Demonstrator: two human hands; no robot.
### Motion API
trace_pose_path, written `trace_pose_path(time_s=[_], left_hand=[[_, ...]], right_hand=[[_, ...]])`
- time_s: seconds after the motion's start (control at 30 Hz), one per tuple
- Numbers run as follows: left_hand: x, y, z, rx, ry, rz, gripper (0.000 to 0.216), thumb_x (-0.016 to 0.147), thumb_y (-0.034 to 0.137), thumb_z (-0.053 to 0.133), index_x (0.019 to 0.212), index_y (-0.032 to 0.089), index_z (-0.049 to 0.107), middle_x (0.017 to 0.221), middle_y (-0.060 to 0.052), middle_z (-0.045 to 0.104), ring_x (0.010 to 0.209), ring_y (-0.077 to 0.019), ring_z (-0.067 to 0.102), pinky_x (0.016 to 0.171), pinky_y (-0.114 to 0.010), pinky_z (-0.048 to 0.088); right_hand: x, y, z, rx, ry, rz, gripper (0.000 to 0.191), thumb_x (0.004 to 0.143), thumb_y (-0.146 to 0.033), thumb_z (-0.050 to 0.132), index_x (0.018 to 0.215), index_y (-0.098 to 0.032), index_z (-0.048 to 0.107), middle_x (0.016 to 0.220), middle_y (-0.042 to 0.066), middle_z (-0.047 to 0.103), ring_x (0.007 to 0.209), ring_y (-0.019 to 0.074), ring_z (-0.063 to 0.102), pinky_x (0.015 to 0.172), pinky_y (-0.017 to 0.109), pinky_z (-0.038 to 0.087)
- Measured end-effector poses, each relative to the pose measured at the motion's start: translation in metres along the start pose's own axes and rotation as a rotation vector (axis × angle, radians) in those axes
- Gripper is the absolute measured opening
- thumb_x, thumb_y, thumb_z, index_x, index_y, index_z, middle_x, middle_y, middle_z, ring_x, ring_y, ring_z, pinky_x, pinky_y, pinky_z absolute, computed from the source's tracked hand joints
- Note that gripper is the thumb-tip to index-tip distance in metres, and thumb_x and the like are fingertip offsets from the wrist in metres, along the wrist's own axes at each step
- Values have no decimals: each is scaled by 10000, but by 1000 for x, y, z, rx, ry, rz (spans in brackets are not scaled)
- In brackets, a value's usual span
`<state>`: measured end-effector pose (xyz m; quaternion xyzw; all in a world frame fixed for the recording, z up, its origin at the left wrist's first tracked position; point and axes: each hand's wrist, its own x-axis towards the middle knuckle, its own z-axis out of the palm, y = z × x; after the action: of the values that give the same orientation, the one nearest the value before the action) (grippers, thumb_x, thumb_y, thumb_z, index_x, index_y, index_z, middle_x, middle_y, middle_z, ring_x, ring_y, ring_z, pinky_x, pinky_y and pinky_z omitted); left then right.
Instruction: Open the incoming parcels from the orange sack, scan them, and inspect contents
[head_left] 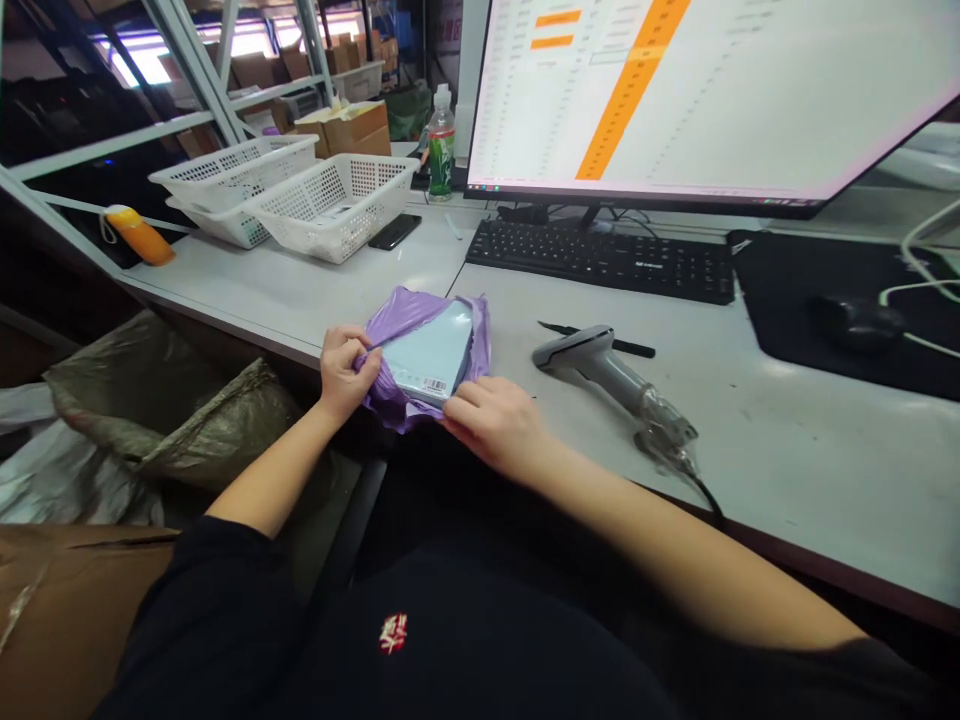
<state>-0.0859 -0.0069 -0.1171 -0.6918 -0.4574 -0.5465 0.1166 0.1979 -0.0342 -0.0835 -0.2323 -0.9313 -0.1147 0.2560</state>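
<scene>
A torn purple plastic mailer bag (401,312) lies at the front edge of the desk, and a pale blue box (431,348) with a barcode label shows through its opening. My left hand (347,372) is closed on the bag's left side, the plastic bunched under its fingers. At the near right corner, my right hand (495,420) pinches the bag's edge beside the box. The fingertips of the right hand are partly hidden. To the right lie a grey barcode scanner (596,360) and a thin black-handled knife (634,348), both apart from my hands.
White plastic baskets (337,215) and a dark phone (395,232) are at the back left. A monitor (712,100) stands behind a black keyboard (600,262); a mouse (859,325) is at right. A green-labelled bottle (441,150) stands behind. An open sack (169,400) sits below the desk's left edge.
</scene>
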Motion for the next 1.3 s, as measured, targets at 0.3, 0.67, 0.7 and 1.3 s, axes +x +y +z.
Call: trace_pose_path(time_s=[0.3, 0.67, 0.7, 1.3], left_hand=[[-15, -12, -26, 41, -149, 510, 345, 806, 478, 804, 896, 246, 564, 1081, -82, 721, 1181, -318, 658, 1086, -535, 480], [-9, 70, 61, -140, 82, 360, 245, 825, 37, 663, 753, 230, 530, 735, 6, 573, 741, -180, 527, 692, -328, 429], [-8, 72, 64, -130, 87, 380, 239, 835, 38, 658, 761, 231, 538, 745, 6, 614, 752, -182, 542, 707, -337, 421], [-11, 70, 66, -136, 10, 410, 211, 856, 86, 651, 765, 243, 542, 903, 4, 787, 812, -195, 639, 786, -373, 436]], right_hand=[[-39, 32, -12, 102, -136, 97, 231, 1053, -332, 554, 886, -210, 658, 853, 21, 693, 738, 153, 567, 668, 297, 388], [-58, 121, -76, 823, -406, 1223, 646, 896, -401, 660, 1488, -234, 464, 1219, 109, 728, 761, 203, 710, 651, 326, 573], [-58, 122, -76, 926, -420, 1232, 580, 893, -373, 650, 1433, -237, 487, 1223, 96, 726, 683, 164, 680, 582, 289, 545], [3, 86, -179, 774, -427, 1017, 501, 850, -565, 742, 1218, -236, 660, 1033, 78, 745, 638, 146, 656, 521, 276, 549]])
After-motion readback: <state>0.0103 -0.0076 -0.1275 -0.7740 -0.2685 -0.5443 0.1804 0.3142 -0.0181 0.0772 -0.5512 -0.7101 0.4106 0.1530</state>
